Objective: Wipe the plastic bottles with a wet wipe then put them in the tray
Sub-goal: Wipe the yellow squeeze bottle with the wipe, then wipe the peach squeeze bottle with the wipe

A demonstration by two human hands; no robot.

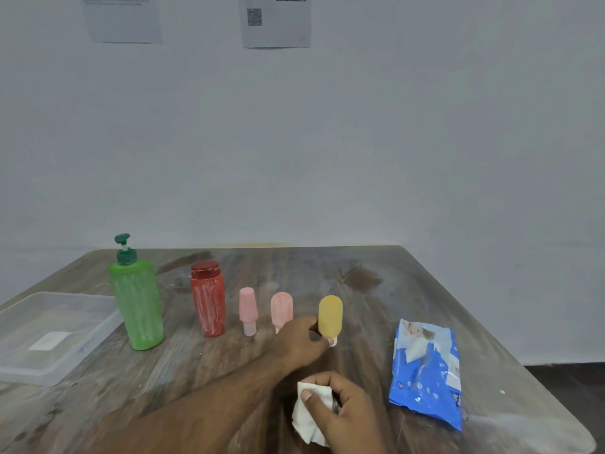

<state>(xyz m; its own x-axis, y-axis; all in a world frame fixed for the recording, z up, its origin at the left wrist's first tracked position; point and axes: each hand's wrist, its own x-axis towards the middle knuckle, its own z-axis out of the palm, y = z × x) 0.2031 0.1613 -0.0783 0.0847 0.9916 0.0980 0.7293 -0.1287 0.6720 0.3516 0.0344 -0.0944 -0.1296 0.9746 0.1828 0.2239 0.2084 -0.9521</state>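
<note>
Closest to the lens, the right hand [340,404] is curled tight around a crumpled white wet wipe [309,417], thumb pressed on top, the cloth bunching out below the fingers just above the tabletop [376,290]. Beyond it the left hand [301,339] reaches across from the left, forearm stretched over the wood, fingers pinching the lower part of the small yellow bottle [330,314], which stands upright on its pale cap; whether the bottle has left the surface, hard to say from here. Just left of it, partly hidden behind the knuckles, stands a small peach bottle [281,311], and next along a small pink bottle [247,309], both cap-down and upright. Further left, the red bottle [208,299] with its dark red lid, streaked with white smears, and then the tall green pump bottle [137,306], also streaked, the biggest of the row. At the far left edge sits the clear plastic tray [98,326], just beside the green bottle, with no bottles in it. Over on the right, well apart from the row, lies the blue wet wipes pack [425,375], flat on the tabletop. On the wall behind, two printed sheets [276,21], one showing a QR code.
</note>
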